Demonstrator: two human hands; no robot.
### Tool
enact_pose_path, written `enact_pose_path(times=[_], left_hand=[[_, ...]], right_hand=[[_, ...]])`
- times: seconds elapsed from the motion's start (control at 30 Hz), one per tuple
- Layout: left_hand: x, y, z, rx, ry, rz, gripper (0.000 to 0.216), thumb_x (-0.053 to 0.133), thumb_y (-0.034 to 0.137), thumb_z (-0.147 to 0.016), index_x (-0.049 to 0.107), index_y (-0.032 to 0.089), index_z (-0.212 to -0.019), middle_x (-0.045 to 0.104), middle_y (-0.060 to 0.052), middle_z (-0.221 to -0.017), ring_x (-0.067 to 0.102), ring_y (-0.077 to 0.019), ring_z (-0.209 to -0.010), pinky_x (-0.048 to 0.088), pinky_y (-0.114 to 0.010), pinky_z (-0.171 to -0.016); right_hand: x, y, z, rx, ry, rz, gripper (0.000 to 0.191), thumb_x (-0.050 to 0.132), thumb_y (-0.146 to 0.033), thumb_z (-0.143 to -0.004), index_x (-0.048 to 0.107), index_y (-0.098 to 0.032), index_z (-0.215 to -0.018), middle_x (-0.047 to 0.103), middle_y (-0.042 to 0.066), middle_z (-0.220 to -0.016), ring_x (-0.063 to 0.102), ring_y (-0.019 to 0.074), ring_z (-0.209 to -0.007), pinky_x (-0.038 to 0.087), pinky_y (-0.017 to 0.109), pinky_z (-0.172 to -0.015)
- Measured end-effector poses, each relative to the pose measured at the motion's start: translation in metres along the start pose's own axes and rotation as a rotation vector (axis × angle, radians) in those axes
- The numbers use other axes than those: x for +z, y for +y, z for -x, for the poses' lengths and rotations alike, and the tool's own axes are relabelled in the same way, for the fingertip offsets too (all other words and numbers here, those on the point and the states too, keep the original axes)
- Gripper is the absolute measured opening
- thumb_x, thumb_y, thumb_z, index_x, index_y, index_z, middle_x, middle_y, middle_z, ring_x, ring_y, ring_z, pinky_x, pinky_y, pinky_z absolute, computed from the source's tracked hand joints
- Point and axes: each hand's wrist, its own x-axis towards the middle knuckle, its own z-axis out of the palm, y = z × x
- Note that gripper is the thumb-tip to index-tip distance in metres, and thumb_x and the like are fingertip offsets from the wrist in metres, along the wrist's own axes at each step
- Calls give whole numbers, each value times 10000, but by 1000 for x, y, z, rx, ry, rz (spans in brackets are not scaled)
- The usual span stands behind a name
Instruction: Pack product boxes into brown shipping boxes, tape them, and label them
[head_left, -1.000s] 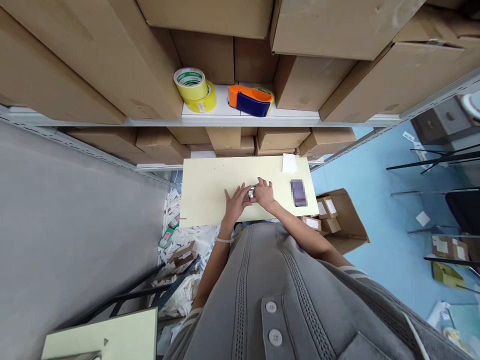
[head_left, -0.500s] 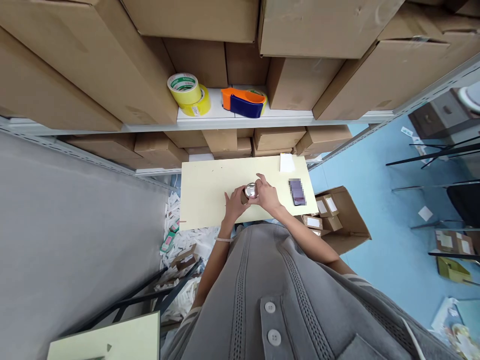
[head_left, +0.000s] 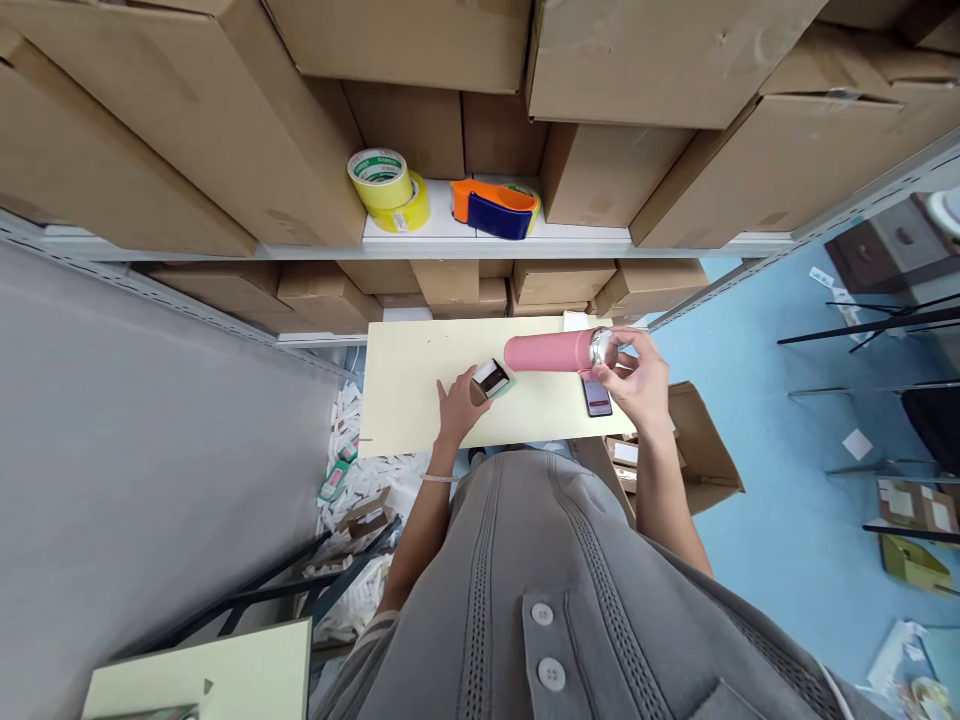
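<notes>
My right hand (head_left: 637,375) grips the silver end of a pink cylindrical bottle (head_left: 551,352), held lying sideways above the pale yellow table (head_left: 409,385). My left hand (head_left: 457,405) rests on the table and holds a small box (head_left: 493,379) with a teal edge. A phone (head_left: 598,397) lies on the table just under my right hand. A white card (head_left: 574,321) sits at the table's far edge, partly hidden by the bottle.
A shelf behind the table carries yellow tape rolls (head_left: 388,185) and an orange and blue tape dispenser (head_left: 495,208) among cardboard boxes. An open carton (head_left: 701,450) with small parcels stands on the blue floor at right. White scraps (head_left: 352,470) litter the floor at left.
My right hand has pulled the pink bottle out of the small box and swung it right and up. My left hand stays on the table with the box.
</notes>
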Motion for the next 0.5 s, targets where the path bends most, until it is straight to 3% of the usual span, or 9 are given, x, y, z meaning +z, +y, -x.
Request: enact_pose_path(times=[0.2,0.37,0.5], left_hand=[[-9,-43,0,-207,56,-50,693,586,415,-866,328,194,-1469,524,-177,-1445,503,-310,-1344,37,-624,-1212],[9,-83,6,-415,-22,-55,641,667,393,-804,383,173,-1334,615,-195,-1321,533,-346,-1309,83,-707,-1153],[23,-92,8,-511,-76,-12,596,685,366,-800,391,184,-1285,612,-207,-1317,530,-358,-1316,126,-730,-1128]], right_hand=[[2,19,11,62,122,34,342,719,-383,-684,560,-207,-930,566,75,-1175,581,96,-683,573,267,-599],[6,35,25,98,82,48,332,722,-364,-654,573,-206,-905,591,74,-1136,592,121,-706,588,292,-608],[7,42,32,105,54,65,360,744,-368,-635,579,-206,-910,592,78,-1134,603,132,-715,593,301,-601]])
